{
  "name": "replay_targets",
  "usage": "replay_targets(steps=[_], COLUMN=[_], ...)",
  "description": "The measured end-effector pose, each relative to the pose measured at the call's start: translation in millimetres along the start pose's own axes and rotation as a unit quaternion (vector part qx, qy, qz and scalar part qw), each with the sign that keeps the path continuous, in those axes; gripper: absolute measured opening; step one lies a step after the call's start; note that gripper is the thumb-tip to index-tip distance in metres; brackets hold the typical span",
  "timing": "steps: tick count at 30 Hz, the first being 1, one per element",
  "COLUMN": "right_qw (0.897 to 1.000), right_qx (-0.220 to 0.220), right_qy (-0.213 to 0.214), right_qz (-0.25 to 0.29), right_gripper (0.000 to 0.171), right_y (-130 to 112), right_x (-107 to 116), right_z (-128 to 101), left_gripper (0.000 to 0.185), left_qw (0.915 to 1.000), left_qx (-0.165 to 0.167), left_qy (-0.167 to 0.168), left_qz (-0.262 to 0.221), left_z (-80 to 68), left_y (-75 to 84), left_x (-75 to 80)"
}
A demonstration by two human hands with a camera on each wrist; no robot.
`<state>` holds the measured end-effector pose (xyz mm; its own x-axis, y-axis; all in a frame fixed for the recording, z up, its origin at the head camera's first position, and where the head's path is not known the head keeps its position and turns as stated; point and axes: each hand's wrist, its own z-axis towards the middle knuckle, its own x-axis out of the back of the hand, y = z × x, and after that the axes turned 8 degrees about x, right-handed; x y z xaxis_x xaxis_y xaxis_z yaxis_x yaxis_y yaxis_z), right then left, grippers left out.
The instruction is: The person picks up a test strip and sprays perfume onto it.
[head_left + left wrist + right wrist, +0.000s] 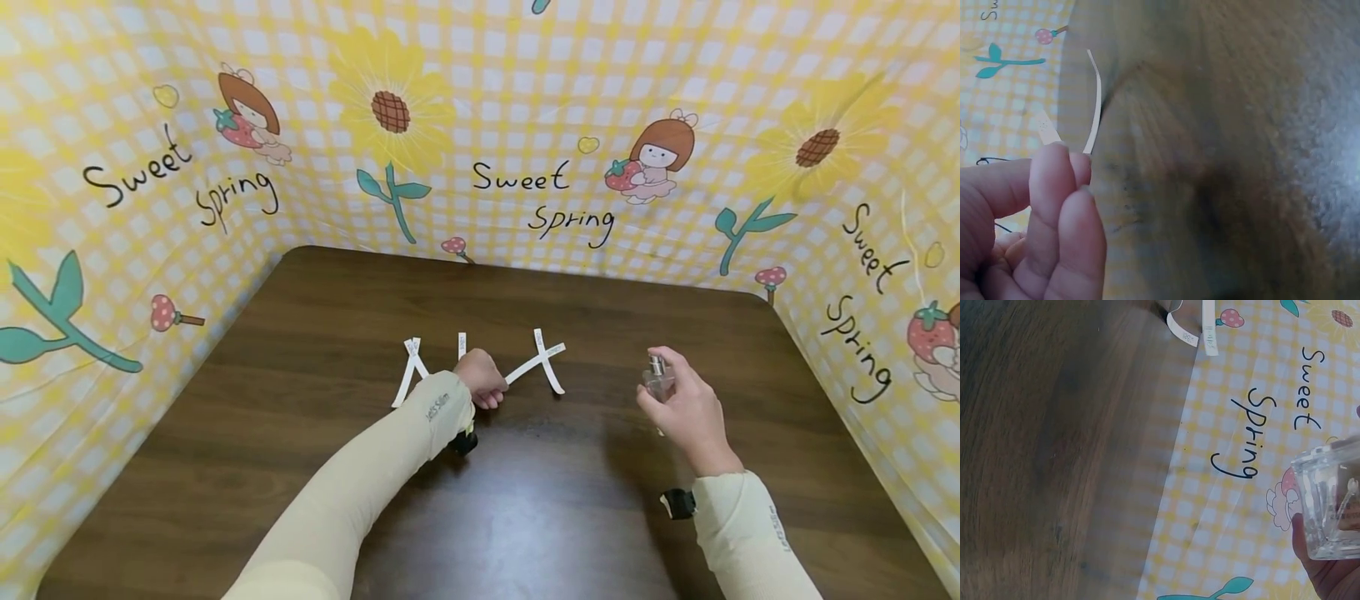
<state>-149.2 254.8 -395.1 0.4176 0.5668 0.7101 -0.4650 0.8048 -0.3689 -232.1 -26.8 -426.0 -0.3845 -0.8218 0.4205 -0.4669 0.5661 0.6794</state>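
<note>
My left hand [482, 379] reaches over the middle of the table, pinching a white paper test strip [525, 367] between its fingertips. That strip crosses another strip [553, 377], whose end curls. Left of the hand lie more crossed strips [404, 386], and one upright strip [462, 340] shows partly behind the hand. The left wrist view has a curved strip [1097, 103] just beyond the fingertips. Off to the right, my right hand [693, 412] grips a clear glass perfume bottle [1329, 506] with a silver spray top [657, 363]; the index finger is at the top.
The dark wooden table [300, 333] is bordered by a yellow checked cloth [495, 108] with flowers and lettering, hanging at the back and both sides. Each wrist carries a small black camera, one below the left sleeve [390, 450], one beside the right sleeve [742, 525].
</note>
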Motion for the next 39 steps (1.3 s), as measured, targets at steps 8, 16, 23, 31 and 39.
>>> replay_targets(steps=[8, 16, 23, 31, 39], right_qw=[1.0, 0.999, 0.998, 0.998, 0.994], right_qx=[-0.008, -0.001, 0.001, 0.038, 0.065], right_qy=[-0.026, -0.037, -0.056, -0.037, -0.015], right_qz=[0.009, 0.019, 0.021, 0.046, 0.081], right_gripper=[0.051, 0.05, 0.049, 0.05, 0.05], right_y=[-2, -5, -10, -16, -29], right_x=[-3, -6, -9, -22, -35], right_z=[-1, -1, 1, 2, 5], left_gripper=[0.012, 0.007, 0.016, 0.019, 0.017], left_qw=[0.9979, 0.9925, 0.9905, 0.9886, 0.9888], left_qx=[-0.016, -0.033, -0.047, -0.059, -0.067], left_qy=[-0.049, -0.098, -0.105, -0.112, -0.107], left_qz=[-0.038, -0.064, -0.075, -0.082, -0.079], left_z=[-17.2, -40.1, -55.0, -67.2, -74.8], left_y=[-8.4, -28.1, -43.9, -44.3, -43.8], left_x=[1.6, 10.4, 23.7, 35.2, 42.8])
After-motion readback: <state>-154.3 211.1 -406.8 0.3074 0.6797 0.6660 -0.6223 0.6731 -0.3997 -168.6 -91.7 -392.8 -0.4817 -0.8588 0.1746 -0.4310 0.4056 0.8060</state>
